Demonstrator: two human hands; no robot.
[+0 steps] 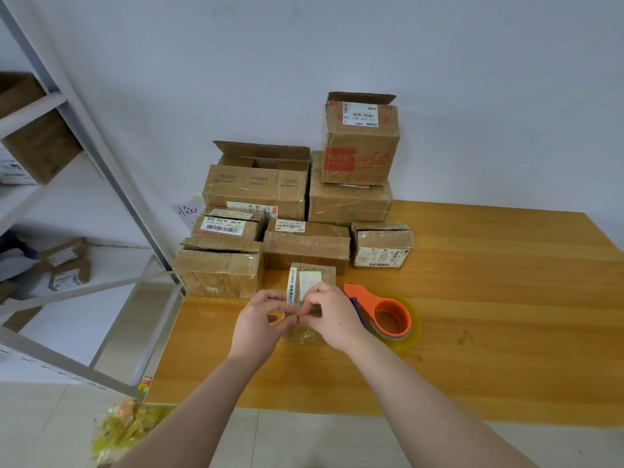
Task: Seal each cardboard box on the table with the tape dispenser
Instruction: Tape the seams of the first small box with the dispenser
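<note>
A small cardboard box (pixel 312 276) with a white label stands on the wooden table (pixel 489 298) in front of me. My left hand (pixel 260 320) and my right hand (pixel 332 315) meet at its near end, fingertips pinching a strip of clear tape there. The orange tape dispenser (pixel 385 310) with its clear roll lies on the table just right of my right hand, not held. Behind the small box stand several more cardboard boxes (pixel 305 246), some stacked, two with flaps up.
A grey metal shelf rack (pixel 101 157) holding small boxes stands at the left. A heap of crumpled yellowish tape (pixel 128 427) lies on the floor by the table's near left corner. The wall runs behind the box stack.
</note>
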